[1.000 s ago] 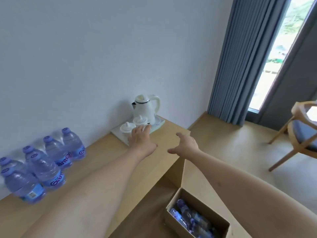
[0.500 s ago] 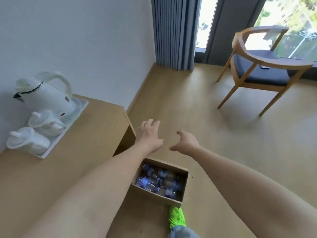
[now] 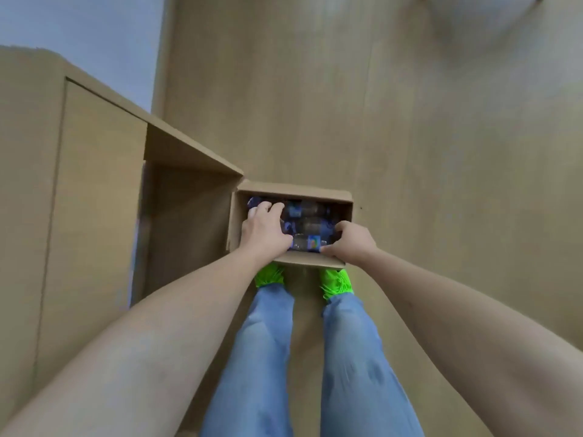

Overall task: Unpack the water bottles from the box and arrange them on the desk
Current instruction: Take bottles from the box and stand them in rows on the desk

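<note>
1. Since half a second ago both hands have dropped from open air above the floor into the box (image 3: 328,194), and the view has swung down to look straight over it, so the kettle tray and the chair have left the picture.
2. The water bottles (image 3: 310,227) lie on their sides inside the box, packed close; the box sits on the floor just right of the desk (image 3: 94,190), with its near wall touching the green shoes (image 3: 336,280).
3. The left hand (image 3: 263,230) spreads its fingers over the bottles at the left end; whether they have closed round one, I cannot tell.
4. The right hand (image 3: 350,242) curls thumb and fingers about the end of the nearest bottle at the right, seemingly taking hold.
5. Likely risks: the bottles look smooth and wedged together, so a hold at one end only may slip, or drag a neighbour up with it and let it drop.
6. Lifting two at once, one per hand, could catch the box's walls and tip or shift it.
7. The desk's edge stands close on the left, so a hasty lift could knock a bottle against it.
</note>
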